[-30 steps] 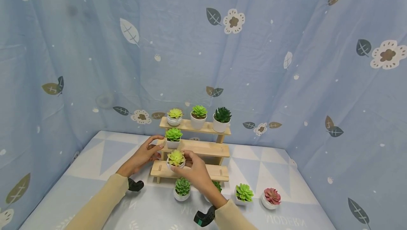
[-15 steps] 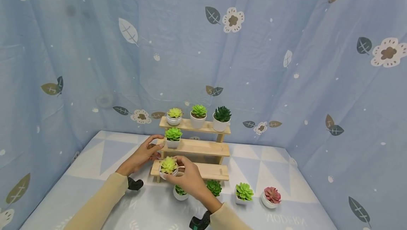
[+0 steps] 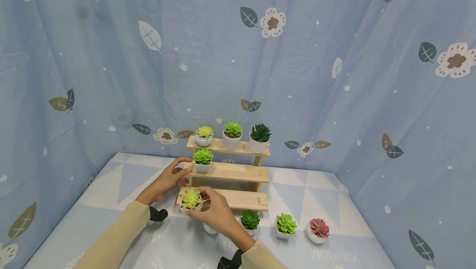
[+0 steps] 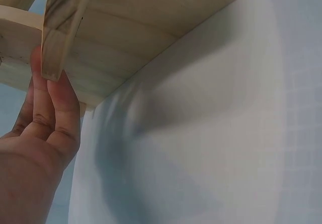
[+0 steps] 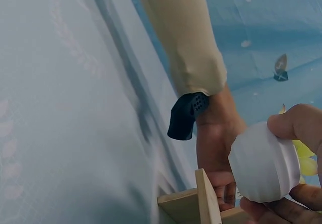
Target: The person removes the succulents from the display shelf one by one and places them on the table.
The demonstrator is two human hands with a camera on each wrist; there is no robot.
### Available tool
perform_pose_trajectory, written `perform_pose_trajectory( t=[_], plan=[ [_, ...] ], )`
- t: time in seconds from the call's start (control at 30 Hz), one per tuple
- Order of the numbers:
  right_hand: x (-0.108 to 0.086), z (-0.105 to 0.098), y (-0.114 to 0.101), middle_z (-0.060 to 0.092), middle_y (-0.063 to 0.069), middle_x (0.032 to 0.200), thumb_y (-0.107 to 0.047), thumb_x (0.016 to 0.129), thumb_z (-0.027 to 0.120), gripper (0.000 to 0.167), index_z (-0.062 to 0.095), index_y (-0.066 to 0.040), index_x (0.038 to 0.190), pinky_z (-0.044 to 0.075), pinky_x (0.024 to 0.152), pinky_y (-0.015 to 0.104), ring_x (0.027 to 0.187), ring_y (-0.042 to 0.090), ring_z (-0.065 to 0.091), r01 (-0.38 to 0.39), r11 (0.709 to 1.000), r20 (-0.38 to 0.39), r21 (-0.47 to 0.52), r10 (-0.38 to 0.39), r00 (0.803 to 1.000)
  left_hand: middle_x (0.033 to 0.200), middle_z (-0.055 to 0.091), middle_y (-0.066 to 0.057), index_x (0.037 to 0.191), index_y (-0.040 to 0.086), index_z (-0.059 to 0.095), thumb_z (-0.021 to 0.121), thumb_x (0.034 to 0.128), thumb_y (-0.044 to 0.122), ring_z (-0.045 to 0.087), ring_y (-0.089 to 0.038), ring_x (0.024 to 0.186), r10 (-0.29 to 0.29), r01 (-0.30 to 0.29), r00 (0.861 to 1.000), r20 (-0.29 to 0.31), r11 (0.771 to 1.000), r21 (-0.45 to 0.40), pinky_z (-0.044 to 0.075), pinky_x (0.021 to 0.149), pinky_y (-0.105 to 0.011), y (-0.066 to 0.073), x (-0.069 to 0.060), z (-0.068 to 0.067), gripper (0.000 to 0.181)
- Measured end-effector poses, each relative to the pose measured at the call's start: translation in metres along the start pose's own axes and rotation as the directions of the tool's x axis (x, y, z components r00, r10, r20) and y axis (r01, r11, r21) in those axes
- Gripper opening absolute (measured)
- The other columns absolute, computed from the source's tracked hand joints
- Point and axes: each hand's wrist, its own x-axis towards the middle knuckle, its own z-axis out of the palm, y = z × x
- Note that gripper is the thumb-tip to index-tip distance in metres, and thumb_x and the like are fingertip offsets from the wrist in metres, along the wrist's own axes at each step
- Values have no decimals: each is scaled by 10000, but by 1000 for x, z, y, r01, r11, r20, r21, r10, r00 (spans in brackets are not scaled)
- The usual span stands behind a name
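A yellow-green succulent in a round white pot (image 3: 191,201) is pinched between the thumb and fingers of the right hand (image 3: 217,212), at the left end of the bottom shelf. The right wrist view shows the white pot (image 5: 264,162) tilted, with the right hand (image 5: 303,128) around it. The left hand (image 3: 169,181) grips the left end of the wooden stand (image 3: 232,171) at the middle shelf, beside a green succulent in a square pot (image 3: 202,161). In the left wrist view, the left hand's fingers (image 4: 48,118) lie against a wooden upright (image 4: 60,35).
Three potted succulents (image 3: 232,136) stand on the top shelf. In front of the stand are a dark green succulent (image 3: 250,220), a partly hidden white pot (image 3: 210,229), a light green one (image 3: 285,224) and a red one (image 3: 318,230). A patterned blue curtain surrounds the table.
The right hand has moved left and toward the front with the yellow-green succulent, uncovering the dark green one and covering most of the pot beside it. The left hand has stayed at the stand.
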Motion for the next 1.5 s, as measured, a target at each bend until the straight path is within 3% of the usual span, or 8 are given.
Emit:
perform_pose_trajectory(
  t=[0.17, 0.43, 0.63, 0.9, 1.33, 1.5],
  plan=[
    [-2, 5, 1, 632, -125, 1146, -443, 841, 860, 607, 633, -194, 1346, 549, 916, 413, 1027, 61, 611, 6, 1000, 6, -22, -6, 1000, 1233, 555, -199, 1500, 283, 421, 664, 1006, 460, 642, -348, 963, -3, 3, 1000, -4, 1000, 0, 551, 841, -463, -2, 1, 0, 579],
    [-3, 10, 4, 618, -153, 1126, -419, 834, 872, 567, 656, -215, 1317, 545, 881, 329, 1029, 34, 581, 72, 995, 35, -71, -70, 997, 1238, 563, -196, 1496, 277, 424, 674, 1003, 451, 647, -346, 954, 0, 0, 1000, -3, 1000, -7, 554, 826, -446, -1, 1, -1, 579],
    [-2, 11, 7, 580, -157, 1102, -442, 828, 869, 576, 656, -260, 1331, 474, 819, 295, 1028, 125, 565, 77, 981, 108, -176, -59, 992, 1203, 569, -194, 1508, 267, 418, 668, 1013, 427, 651, -371, 958, 13, -13, 1000, 14, 1000, -12, 558, 821, -442, -2, 1, -1, 577],
    [5, 15, 8, 600, -192, 1095, -514, 810, 862, 599, 663, -277, 1324, 386, 839, 300, 967, -18, 461, 165, 917, 240, -364, -78, 967, 1224, 561, -197, 1507, 277, 422, 656, 1019, 433, 643, -368, 968, 17, -17, 1000, 19, 1000, -5, 554, 829, -436, -2, 1, -3, 564],
    [14, 16, 5, 668, -176, 1136, -556, 825, 833, 608, 652, -257, 1322, 394, 717, 183, 813, -17, 419, 304, 831, 380, -466, -122, 917, 1253, 542, -202, 1494, 291, 428, 657, 1013, 454, 635, -372, 977, 17, -17, 1000, 14, 1000, -12, 552, 833, -447, -2, 0, -2, 557],
    [16, 18, 4, 659, -184, 1117, -563, 822, 834, 611, 645, -265, 1321, 381, 691, 177, 786, -4, 404, 312, 819, 370, -482, -133, 919, 1249, 541, -199, 1492, 294, 430, 659, 1011, 457, 633, -378, 977, 18, -18, 1000, 11, 1000, -22, 553, 835, -451, -1, 0, -1, 557]
  ],
)
